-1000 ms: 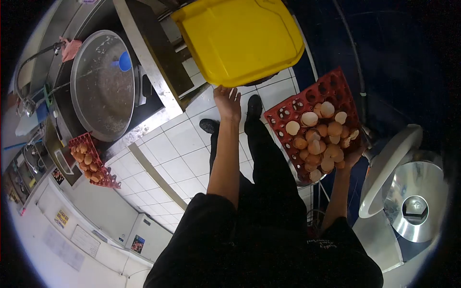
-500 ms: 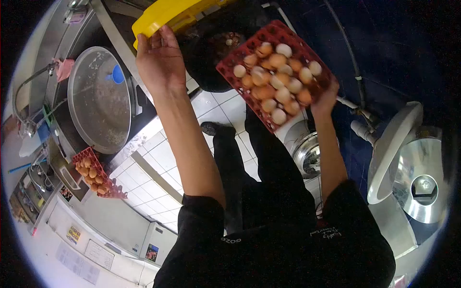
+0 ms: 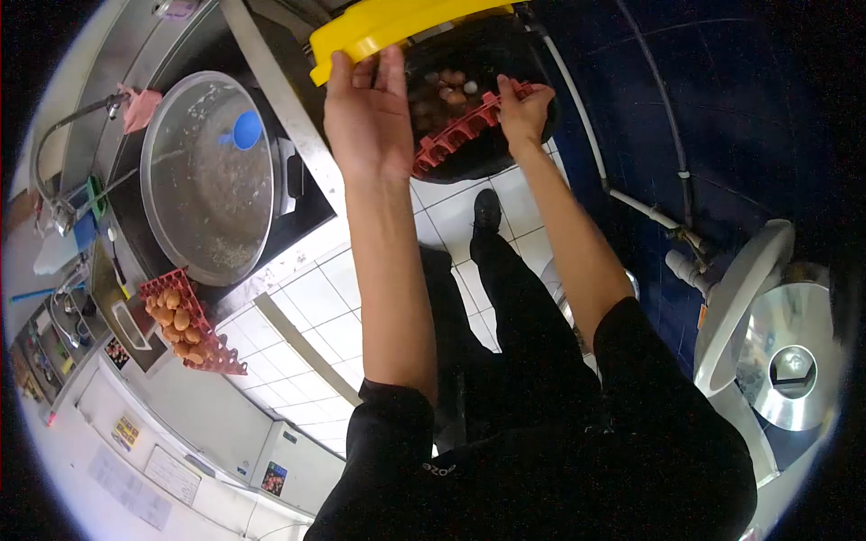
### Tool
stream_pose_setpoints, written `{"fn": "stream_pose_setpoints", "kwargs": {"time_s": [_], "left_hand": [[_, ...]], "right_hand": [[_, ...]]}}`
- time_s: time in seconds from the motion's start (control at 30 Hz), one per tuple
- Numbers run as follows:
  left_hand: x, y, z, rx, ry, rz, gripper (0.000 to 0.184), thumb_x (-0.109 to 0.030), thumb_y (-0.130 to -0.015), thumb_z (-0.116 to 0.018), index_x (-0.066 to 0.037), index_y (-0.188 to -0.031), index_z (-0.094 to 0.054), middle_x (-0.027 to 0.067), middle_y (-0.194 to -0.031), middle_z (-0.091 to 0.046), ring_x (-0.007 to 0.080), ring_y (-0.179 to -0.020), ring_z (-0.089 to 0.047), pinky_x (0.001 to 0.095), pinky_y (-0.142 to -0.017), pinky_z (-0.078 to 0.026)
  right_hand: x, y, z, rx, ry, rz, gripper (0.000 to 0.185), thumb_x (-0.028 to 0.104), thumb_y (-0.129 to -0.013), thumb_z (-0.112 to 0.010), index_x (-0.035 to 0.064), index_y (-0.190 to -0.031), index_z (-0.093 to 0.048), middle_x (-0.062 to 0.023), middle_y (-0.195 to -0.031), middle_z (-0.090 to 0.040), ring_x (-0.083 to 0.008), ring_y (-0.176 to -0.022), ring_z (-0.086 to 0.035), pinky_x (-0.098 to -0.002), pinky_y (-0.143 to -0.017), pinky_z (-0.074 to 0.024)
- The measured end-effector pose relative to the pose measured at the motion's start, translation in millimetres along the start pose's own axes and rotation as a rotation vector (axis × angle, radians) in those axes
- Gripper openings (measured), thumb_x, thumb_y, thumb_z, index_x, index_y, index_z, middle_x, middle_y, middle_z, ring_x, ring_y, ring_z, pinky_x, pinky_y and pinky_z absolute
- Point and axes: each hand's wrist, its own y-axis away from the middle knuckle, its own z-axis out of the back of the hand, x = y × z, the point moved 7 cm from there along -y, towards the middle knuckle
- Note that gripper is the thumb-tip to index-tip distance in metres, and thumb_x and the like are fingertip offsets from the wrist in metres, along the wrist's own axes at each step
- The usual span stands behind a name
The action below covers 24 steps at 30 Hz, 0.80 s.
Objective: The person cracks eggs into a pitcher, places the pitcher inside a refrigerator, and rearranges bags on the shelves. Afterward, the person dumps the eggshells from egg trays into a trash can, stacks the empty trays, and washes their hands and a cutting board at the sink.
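Observation:
My left hand point(image 3: 370, 122) holds up the edge of a yellow lid point(image 3: 397, 25) over a bin lined with a black bag point(image 3: 492, 56). With its fingers closed on one end, my right hand point(image 3: 525, 110) grips a red egg tray point(image 3: 451, 137), which is tilted steeply over the bin's opening. Eggshells point(image 3: 454, 88) lie inside the bag, beyond the tray. The face of the tray turned toward me shows no shells.
At the left, a large metal basin point(image 3: 212, 180) of water holds a blue scoop point(image 3: 245, 131). A second red tray point(image 3: 216, 347) with eggs point(image 3: 176, 316) sits by the counter edge point(image 3: 302, 135). At the right are a white washbasin point(image 3: 744, 302) and pipes point(image 3: 645, 207).
The lid has been raised from the bin. My right hand has brought the tray from the right to the opening and tipped it, and the shells have left the tray for the bag.

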Motion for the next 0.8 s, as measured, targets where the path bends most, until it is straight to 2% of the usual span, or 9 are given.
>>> {"fn": "stream_pose_setpoints", "kwargs": {"time_s": [0.13, 0.33, 0.4, 0.5, 0.63, 0.7, 0.73, 0.77, 0.8], "left_hand": [[1, 4, 2, -0.004, 0.018, 0.011, 0.034, -0.025, -0.119, -0.048, 0.002, -0.139, -0.055, 0.0166, -0.138, -0.064, 0.0287, -0.131, -0.063, 0.042, -0.119, -0.056], [10, 18, 10, 0.053, -0.036, 0.073, 0.035, -0.026, -0.119, -0.048, -0.002, -0.143, -0.058, 0.0138, -0.139, -0.068, 0.028, -0.132, -0.065, 0.044, -0.118, -0.055], [20, 34, 15, 0.029, -0.026, 0.14, 0.033, -0.023, -0.117, -0.052, -0.002, -0.142, -0.059, 0.0129, -0.134, -0.07, 0.0269, -0.129, -0.067, 0.0453, -0.116, -0.056], [15, 52, 18, 0.005, -0.078, 0.23, 0.036, -0.02, -0.116, -0.053, 0.002, -0.145, -0.055, 0.0138, -0.136, -0.064, 0.0265, -0.126, -0.065, 0.0397, -0.117, -0.055], [-26, 33, -15, 0.149, -0.122, 0.175, 0.04, -0.023, -0.118, -0.049, 0.006, -0.145, -0.052, 0.017, -0.136, -0.062, 0.027, -0.128, -0.064, 0.0393, -0.116, -0.056], [-58, 2, -39, 0.21, -0.181, 0.136, 0.04, -0.024, -0.117, -0.051, 0.003, -0.147, -0.056, 0.0188, -0.137, -0.066, 0.0277, -0.128, -0.066, 0.0368, -0.118, -0.052], [-64, -26, -44, 0.307, -0.15, 0.103, 0.04, -0.019, -0.113, -0.059, 0.003, -0.147, -0.053, 0.0172, -0.134, -0.066, 0.0239, -0.118, -0.069, 0.036, -0.11, -0.057], [-70, -68, -47, 0.382, -0.304, 0.247, 0.085, -0.055, -0.108, -0.058, -0.006, -0.172, -0.029, 0.0221, -0.159, -0.055, 0.0283, -0.145, -0.057, 0.0362, -0.127, -0.039], [-83, -87, -63, 0.513, -0.367, 0.359, 0.081, -0.048, -0.111, -0.057, -0.006, -0.173, -0.027, 0.0175, -0.14, -0.062, 0.0247, -0.12, -0.06, 0.035, -0.108, -0.045]], "right_hand": [[8, -11, 5, 0.067, -0.189, -0.076, 0.061, 0.022, -0.097, -0.086, -0.0026, -0.127, -0.039, -0.0193, -0.11, -0.067, -0.0252, -0.093, -0.076, -0.0445, -0.068, -0.0694], [4, 35, 109, 0.03, -0.578, -0.358, 0.052, 0.009, -0.096, -0.079, -0.0053, -0.139, -0.052, -0.0191, -0.128, -0.067, -0.0336, -0.113, -0.073, -0.0501, -0.093, -0.0694], [-13, 45, 177, 0.215, -0.607, -0.401, 0.037, 0.02, -0.103, -0.072, -0.0005, -0.132, -0.063, -0.015, -0.135, -0.069, -0.03, -0.12, -0.072, -0.0488, -0.094, -0.0654], [-35, 65, 285, 0.432, -0.551, -0.265, 0.055, 0.033, -0.114, -0.051, 0.0048, -0.161, -0.05, -0.0133, -0.159, -0.057, -0.029, -0.145, -0.057, -0.0502, -0.119, -0.0484], [15, 105, 385, 0.398, -0.254, -0.219, 0.061, 0.029, -0.103, -0.063, 0.0057, -0.158, -0.052, -0.0133, -0.158, -0.057, -0.0306, -0.144, -0.058, -0.0471, -0.116, -0.0514], [26, 136, 399, 0.328, -0.664, -0.719, 0.064, 0.025, -0.095, -0.066, 0.0054, -0.155, -0.055, -0.0138, -0.153, -0.062, -0.0311, -0.137, -0.063, -0.0467, -0.113, -0.0547], [32, 142, 399, 0.319, -0.671, -0.707, 0.064, 0.025, -0.095, -0.066, 0.0054, -0.155, -0.055, -0.0138, -0.153, -0.062, -0.0311, -0.137, -0.063, -0.0467, -0.113, -0.0547], [38, 145, 394, 0.349, -0.702, -0.67, 0.065, 0.024, -0.093, -0.065, 0.0051, -0.154, -0.056, -0.0143, -0.15, -0.064, -0.0309, -0.134, -0.065, -0.0463, -0.111, -0.0561], [46, 147, 388, 0.378, -0.732, -0.633, 0.065, 0.023, -0.091, -0.065, 0.0048, -0.152, -0.057, -0.0147, -0.147, -0.066, -0.0308, -0.131, -0.067, -0.0459, -0.109, -0.0575]]}}
